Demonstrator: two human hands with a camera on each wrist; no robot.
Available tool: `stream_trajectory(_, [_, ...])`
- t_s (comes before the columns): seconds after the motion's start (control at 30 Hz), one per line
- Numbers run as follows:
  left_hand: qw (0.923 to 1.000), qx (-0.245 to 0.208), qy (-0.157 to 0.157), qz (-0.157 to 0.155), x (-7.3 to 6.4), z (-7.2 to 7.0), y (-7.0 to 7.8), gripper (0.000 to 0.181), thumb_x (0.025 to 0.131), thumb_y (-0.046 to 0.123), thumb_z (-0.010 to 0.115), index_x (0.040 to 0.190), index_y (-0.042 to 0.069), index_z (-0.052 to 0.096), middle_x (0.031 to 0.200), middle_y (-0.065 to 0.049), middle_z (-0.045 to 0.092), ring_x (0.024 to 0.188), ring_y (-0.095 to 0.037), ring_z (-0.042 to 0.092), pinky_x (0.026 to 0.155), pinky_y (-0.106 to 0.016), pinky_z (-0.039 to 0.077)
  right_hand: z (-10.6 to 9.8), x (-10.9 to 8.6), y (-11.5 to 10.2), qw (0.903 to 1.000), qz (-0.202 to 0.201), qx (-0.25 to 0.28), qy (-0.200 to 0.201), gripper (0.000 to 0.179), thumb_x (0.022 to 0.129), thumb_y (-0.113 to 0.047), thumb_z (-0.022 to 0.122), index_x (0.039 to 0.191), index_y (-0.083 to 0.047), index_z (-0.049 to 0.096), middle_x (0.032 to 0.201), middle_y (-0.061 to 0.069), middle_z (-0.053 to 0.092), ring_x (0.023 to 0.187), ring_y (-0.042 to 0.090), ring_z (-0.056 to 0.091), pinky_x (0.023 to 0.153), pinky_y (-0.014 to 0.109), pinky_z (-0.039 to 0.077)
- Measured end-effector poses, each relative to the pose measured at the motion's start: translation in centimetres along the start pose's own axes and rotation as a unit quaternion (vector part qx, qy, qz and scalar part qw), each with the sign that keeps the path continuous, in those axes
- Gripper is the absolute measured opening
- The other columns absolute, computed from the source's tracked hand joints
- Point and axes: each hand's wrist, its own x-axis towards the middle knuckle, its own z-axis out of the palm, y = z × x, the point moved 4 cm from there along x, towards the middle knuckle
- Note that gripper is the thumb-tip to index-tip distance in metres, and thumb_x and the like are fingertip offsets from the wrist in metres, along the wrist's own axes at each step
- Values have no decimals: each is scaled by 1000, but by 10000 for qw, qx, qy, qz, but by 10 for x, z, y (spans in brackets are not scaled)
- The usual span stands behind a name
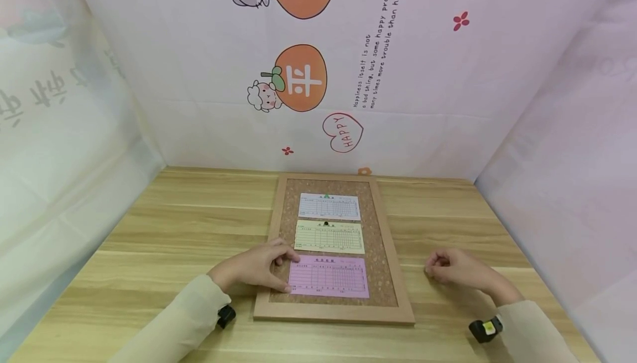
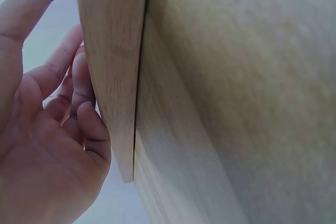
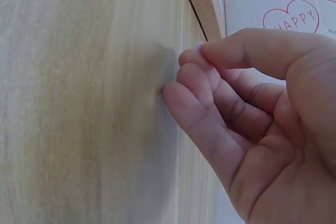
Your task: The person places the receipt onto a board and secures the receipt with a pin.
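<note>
A framed cork board (image 1: 388,263) lies on the table. On it are three printed slips in a column: a white slip (image 1: 318,208) at the top with a green pin (image 1: 326,196), a yellow slip (image 1: 318,241) with a black pin (image 1: 325,223), and a pink slip (image 1: 330,277) at the bottom. My left hand (image 1: 256,265) touches the pink slip's left edge with thumb and forefinger, spread apart. Right of the board, my right hand (image 1: 455,270) hovers near the table; in the right wrist view its thumb and forefinger pinch a small pale-lilac thing (image 3: 200,46), mostly hidden.
The wooden table (image 1: 199,208) extends on both sides of the board. A white printed cloth (image 1: 423,141) hangs behind it, with more cloth at the left and right. The board's raised wooden frame (image 2: 113,61) runs beside my left hand.
</note>
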Motion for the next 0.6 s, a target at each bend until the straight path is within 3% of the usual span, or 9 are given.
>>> stream_trajectory(0.33, [10000,-8,26,-17,-1,0,1,57,78,34,88,125,13,63,112,4,51,99,-15,47,87,-30,44,0,4,-6,9996,22,-219,177,15,93,-8,63,105,-1,68,88,7,66,75,13,59,64,26,51])
stream_trajectory(0.6, [10000,-39,36,-27,-1,0,0,57,78,34,88,125,13,63,110,4,50,98,-15,47,86,-30,44,1,11,-12,9998,-106,-173,21,14,96,-10,62,105,-1,68,90,8,66,77,16,61,67,28,53])
